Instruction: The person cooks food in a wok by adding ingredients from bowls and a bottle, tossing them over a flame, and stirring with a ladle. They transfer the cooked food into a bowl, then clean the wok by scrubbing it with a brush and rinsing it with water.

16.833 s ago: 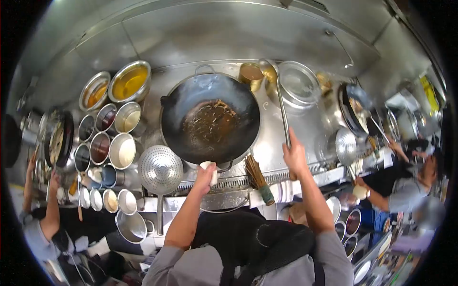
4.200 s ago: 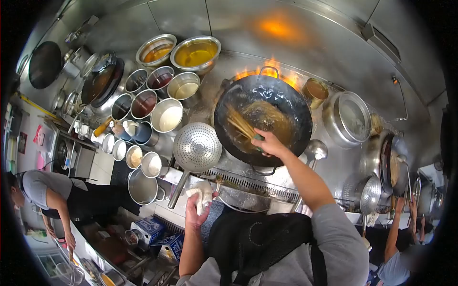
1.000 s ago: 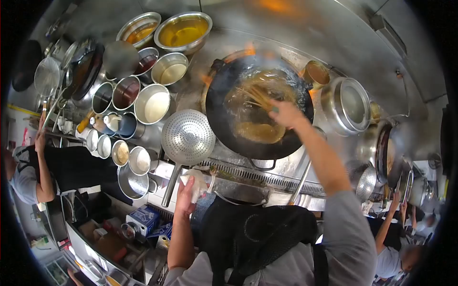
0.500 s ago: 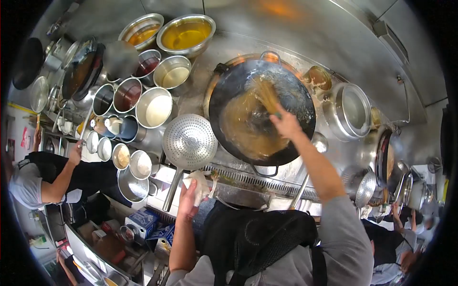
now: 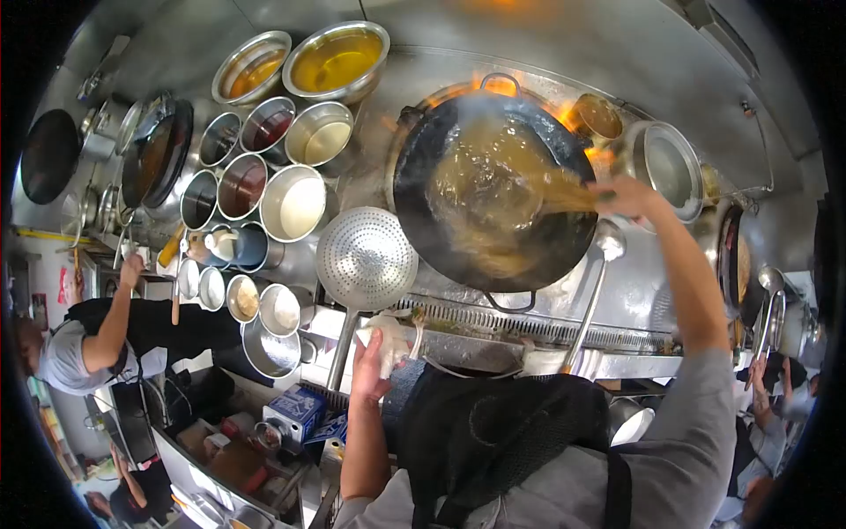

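Observation:
My right hand (image 5: 633, 197) is closed around the handle end of a bamboo wok brush (image 5: 564, 191). The bristles reach into brownish, bubbling liquid (image 5: 485, 167) inside a large black wok (image 5: 421, 231). Flames (image 5: 507, 86) show behind the wok's far rim, and some steam blurs its surface. Down by the counter's front edge, my left hand (image 5: 374, 368) grips a bunched white cloth (image 5: 393, 342). Just beyond that hand lies a large perforated strainer (image 5: 367, 257), its handle pointing toward me.
A ladle (image 5: 608, 238) lies right of the wok, with a lidded metal pot (image 5: 670, 167) behind it. Left are several metal pots of sauces (image 5: 293, 203) and two bowls of yellow-orange liquid (image 5: 337, 62). A co-worker (image 5: 66, 348) stands at far left.
My right hand has swept the brush from the wok's middle to its right side, and the liquid has swirled. The left hand still holds the cloth. The view has shifted slightly.

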`<state>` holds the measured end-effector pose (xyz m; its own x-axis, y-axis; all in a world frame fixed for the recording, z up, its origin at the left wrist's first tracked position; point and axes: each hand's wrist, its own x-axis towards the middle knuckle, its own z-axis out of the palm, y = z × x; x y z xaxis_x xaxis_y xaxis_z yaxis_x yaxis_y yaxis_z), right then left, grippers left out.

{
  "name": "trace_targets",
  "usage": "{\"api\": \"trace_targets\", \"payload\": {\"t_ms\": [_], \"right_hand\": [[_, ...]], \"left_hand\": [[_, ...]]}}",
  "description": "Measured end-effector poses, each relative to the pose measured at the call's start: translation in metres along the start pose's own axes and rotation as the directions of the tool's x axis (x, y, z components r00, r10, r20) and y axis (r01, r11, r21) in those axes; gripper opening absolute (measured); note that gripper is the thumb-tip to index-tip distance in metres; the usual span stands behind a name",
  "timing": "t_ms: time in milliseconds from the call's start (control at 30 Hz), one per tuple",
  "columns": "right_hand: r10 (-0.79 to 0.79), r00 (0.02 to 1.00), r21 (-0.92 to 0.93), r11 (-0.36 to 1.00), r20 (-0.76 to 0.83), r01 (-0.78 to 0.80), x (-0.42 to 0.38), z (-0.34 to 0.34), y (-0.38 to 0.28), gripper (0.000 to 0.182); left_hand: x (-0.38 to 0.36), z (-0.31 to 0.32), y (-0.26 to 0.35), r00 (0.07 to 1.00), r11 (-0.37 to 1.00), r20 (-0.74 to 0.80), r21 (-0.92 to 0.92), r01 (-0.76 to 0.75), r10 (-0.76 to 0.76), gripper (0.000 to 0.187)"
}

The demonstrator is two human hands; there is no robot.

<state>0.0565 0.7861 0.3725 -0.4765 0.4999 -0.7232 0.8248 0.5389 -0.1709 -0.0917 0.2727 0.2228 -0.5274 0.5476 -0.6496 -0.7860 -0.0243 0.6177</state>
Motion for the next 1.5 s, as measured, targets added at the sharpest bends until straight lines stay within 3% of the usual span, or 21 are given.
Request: {"api": "trace_targets", "payload": {"t_ms": [67,133,267,367,433,500,533,567,633,667,833,900,967,1033,1067,1100,1167,1300,1367,1400,1500], "right_hand": [[-0.410,0.834,-0.196,0.912,-0.369,0.361,0.071,0.055,-0.008,0.060],[-0.182,0.922,-0.108,0.982,-0.343,0.154,0.066,0.103,-0.088,0.055],[-0.209,0.917,-0.082,0.978,-0.341,0.193,0.027,0.178,-0.114,0.057],[-0.269,0.947,-0.297,0.932,-0.175,0.210,-0.021,0.156,-0.057,0.059],[-0.162,0.974,-0.338,0.936,-0.156,0.101,-0.013,0.123,-0.022,0.060],[-0.182,0.910,-0.233,0.967,-0.371,0.099,0.008,0.100,-0.028,0.056],[-0.334,0.839,-0.232,0.939,-0.429,0.255,0.048,0.110,-0.022,0.055],[-0.219,0.900,-0.167,0.972,-0.376,0.167,0.051,0.110,-0.054,0.053],[-0.196,0.916,-0.139,0.978,-0.351,0.156,0.043,0.133,-0.098,0.056],[-0.257,0.904,-0.191,0.961,-0.341,0.201,0.033,0.149,-0.107,0.045],[-0.429,0.885,-0.179,0.899,-0.182,0.399,-0.013,0.156,-0.021,0.059],[-0.312,0.942,-0.260,0.926,-0.120,0.273,-0.002,0.111,-0.016,0.056],[-0.299,0.885,-0.171,0.952,-0.356,0.253,0.028,0.104,-0.044,0.053],[-0.181,0.908,0.050,0.975,-0.378,0.215,0.054,0.110,-0.085,0.055],[-0.090,0.951,0.226,0.961,-0.295,0.161,0.049,0.114,-0.106,0.060],[-0.144,0.931,0.194,0.957,-0.336,0.218,0.043,0.125,-0.111,0.061],[-0.185,0.967,0.196,0.956,-0.173,0.217,0.012,0.127,-0.109,0.061],[-0.232,0.962,0.004,0.972,0.143,0.234,-0.014,0.089,-0.044,0.062],[-0.107,0.974,-0.052,0.991,0.199,0.119,-0.016,0.040,-0.036,0.060],[-0.109,0.973,-0.055,0.991,0.201,0.123,-0.003,0.037,-0.041,0.060],[-0.092,0.985,0.117,0.987,-0.149,0.110,0.022,0.062,-0.080,0.060]], "left_hand": [[-0.002,0.002,0.001,0.999,1.000,-0.046,0.017,-0.002,0.002,0.048],[0.005,0.006,0.002,0.998,0.999,-0.053,0.036,-0.015,0.016,0.054],[0.011,0.019,0.004,1.000,1.000,-0.014,0.030,0.010,-0.010,0.052],[0.012,0.020,0.007,1.000,0.998,0.003,0.062,-0.020,0.020,0.052],[0.006,0.016,0.008,0.999,0.999,-0.010,0.042,-0.034,0.034,0.052],[0.000,0.018,0.009,0.998,0.998,-0.036,0.055,-0.042,0.044,0.052],[-0.001,0.015,0.008,0.997,0.998,-0.065,0.059,-0.030,0.034,0.051],[0.000,0.015,0.007,0.996,0.998,-0.090,0.060,-0.023,0.028,0.050],[0.000,0.018,0.007,0.996,0.999,-0.080,0.039,-0.027,0.030,0.049],[-0.001,0.020,0.009,0.999,0.999,-0.038,0.039,-0.018,0.020,0.049],[-0.013,0.012,0.012,0.999,0.999,-0.031,0.027,-0.033,0.034,0.051],[-0.011,-0.003,0.008,1.000,0.999,-0.015,-0.041,-0.023,0.022,0.048],[-0.010,-0.006,0.006,0.996,1.000,-0.088,-0.003,-0.027,0.027,0.048],[-0.006,-0.004,0.004,0.997,1.000,-0.073,0.007,-0.026,0.027,0.047],[-0.006,0.000,0.005,0.998,1.000,-0.065,0.011,-0.008,0.009,0.047],[-0.007,0.002,0.009,0.998,1.000,-0.058,0.024,0.016,-0.015,0.046],[-0.013,0.014,0.016,0.999,0.995,-0.037,0.094,-0.020,0.023,0.050],[-0.012,0.006,0.013,1.000,0.998,-0.008,0.050,-0.028,0.029,0.048],[-0.014,-0.001,0.011,0.999,0.998,-0.014,0.035,-0.048,0.048,0.047],[-0.014,-0.003,0.011,0.998,0.998,-0.036,0.033,-0.047,0.048,0.047],[-0.012,0.001,0.010,0.998,0.998,-0.050,0.046,-0.031,0.033,0.046]]}}
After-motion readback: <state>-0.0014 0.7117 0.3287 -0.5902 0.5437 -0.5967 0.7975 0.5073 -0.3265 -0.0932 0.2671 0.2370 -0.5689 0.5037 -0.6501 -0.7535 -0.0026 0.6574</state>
